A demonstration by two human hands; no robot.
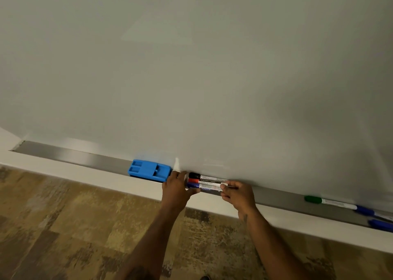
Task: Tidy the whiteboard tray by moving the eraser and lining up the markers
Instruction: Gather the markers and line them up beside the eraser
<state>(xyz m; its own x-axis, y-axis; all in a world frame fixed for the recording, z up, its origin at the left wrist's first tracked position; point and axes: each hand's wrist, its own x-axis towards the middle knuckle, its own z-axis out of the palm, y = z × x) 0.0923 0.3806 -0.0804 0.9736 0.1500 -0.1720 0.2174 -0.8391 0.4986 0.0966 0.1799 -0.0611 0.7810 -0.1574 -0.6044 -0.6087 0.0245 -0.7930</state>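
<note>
A blue eraser (148, 170) lies on the grey metal tray (70, 156) under the whiteboard. Just right of it three markers lie side by side: black cap (194, 175) at the back, red cap (193, 180) in the middle, blue cap (192, 185) at the front. My left hand (175, 188) presses against their cap ends, its thumb under the blue one. My right hand (237, 192) pinches the other end of the blue marker and hides the tail ends of the group. Further right on the tray lie a green marker (327, 201) and two blue markers (365, 210).
The whiteboard (191, 67) fills the upper view. A white ledge (85, 176) runs below the tray. Patterned brown floor (63, 226) lies underneath. The tray's left stretch holds nothing. One blue marker (380, 225) sits at the far right edge.
</note>
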